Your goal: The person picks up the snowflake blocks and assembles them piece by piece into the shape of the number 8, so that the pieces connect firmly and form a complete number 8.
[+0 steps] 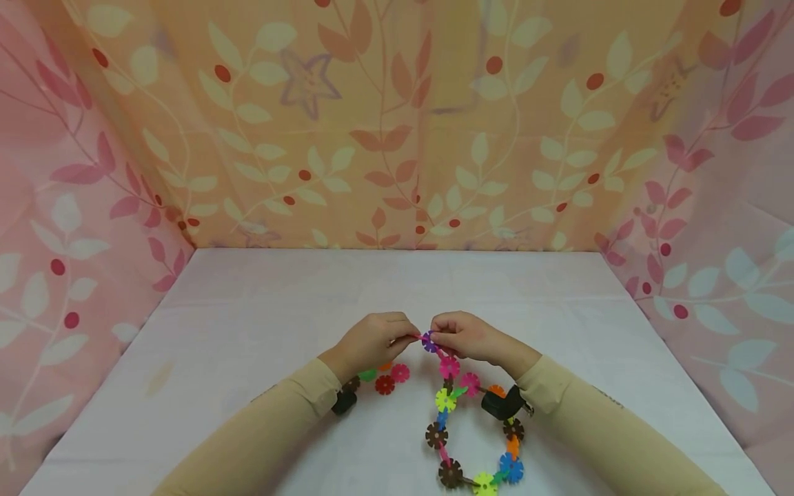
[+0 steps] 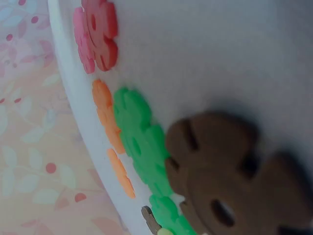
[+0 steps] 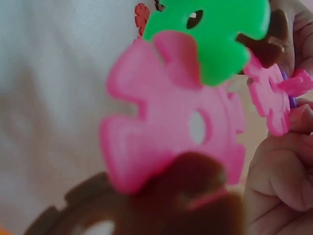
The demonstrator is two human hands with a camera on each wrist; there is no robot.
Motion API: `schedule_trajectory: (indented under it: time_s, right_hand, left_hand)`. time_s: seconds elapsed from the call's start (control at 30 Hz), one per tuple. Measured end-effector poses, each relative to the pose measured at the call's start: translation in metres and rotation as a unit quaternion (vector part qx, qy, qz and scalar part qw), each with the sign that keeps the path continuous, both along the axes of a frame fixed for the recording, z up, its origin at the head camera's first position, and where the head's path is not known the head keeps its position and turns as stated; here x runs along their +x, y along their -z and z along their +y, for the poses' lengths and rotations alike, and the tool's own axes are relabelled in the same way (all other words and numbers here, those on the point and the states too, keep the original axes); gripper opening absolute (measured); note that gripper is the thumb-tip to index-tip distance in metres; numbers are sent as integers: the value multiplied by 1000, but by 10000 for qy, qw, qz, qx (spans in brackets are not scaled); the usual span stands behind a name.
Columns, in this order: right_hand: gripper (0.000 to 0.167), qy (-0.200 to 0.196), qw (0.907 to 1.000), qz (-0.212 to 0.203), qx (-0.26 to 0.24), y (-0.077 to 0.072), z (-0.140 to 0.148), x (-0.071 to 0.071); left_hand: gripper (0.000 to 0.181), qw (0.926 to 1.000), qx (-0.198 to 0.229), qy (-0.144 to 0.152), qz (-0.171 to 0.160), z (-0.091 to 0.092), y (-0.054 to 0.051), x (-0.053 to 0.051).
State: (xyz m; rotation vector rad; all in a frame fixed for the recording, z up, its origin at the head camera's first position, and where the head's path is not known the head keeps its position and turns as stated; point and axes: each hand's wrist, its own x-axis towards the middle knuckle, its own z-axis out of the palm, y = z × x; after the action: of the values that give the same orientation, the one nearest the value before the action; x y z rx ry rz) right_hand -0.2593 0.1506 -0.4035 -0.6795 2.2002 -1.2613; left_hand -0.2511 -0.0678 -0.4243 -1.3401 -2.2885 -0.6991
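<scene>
Where fingers (image 1: 445, 322) pinch, notched plastic discs (image 1: 427, 344) interlock.

From where I stand, this looks like a little booth (image 1: 397, 124), but I can't tell what building it's in. An orange leafy cloth (image 1: 248, 158) hangs at twelve o'clock, a pink cloth (image 1: 74, 207) at ten, another pink one (image 1: 719, 207) at two, all around a white table (image 1: 279, 289).
</scene>
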Motion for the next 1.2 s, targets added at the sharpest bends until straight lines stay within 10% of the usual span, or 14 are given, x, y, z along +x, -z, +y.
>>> schedule_trajectory:
  time_s: [0.23, 0.33, 0.4, 0.57, 0.7, 0.83, 1.07, 1.2]
  right_hand:
    - [22, -21, 9997, -223, -92, 0, 1, 0]
    - [23, 24, 9997, -249, -29, 1, 1, -1]
    - [23, 57, 9997, -255, 25, 2, 2, -1]
    - [23, 13, 9993, -364, 15, 3, 3, -2]
    - [24, -84, 9992, -395, -37, 4, 2, -2]
    - [24, -105, 9993, -367, -17, 3, 2, -1]
    - [23, -93, 9990, -434, 51, 2, 1, -2]
    - [22, -64, 9990, -433, 74, 2, 1, -2]
  left_hand:
    - [8, 9997, -48, -145, -165, -5, 1, -2]
    - [6, 9943, -310, -712, -734, -11, 2, -5]
    - [5, 9786, -704, -1301, -1434, -14, 3, -8]
    - [7, 9042, -1631, -2307, -3202, -21, 7, -12]
    - [10, 8771, -1524, -2599, -3740, -24, 11, -15]
    - [28, 8663, -1449, -2820, -3860, -24, 14, -22]
    - [17, 8751, -1953, -3049, -3211, -18, 18, -33]
    - [30, 8685, -1899, -3021, -3442, -16, 22, -38]
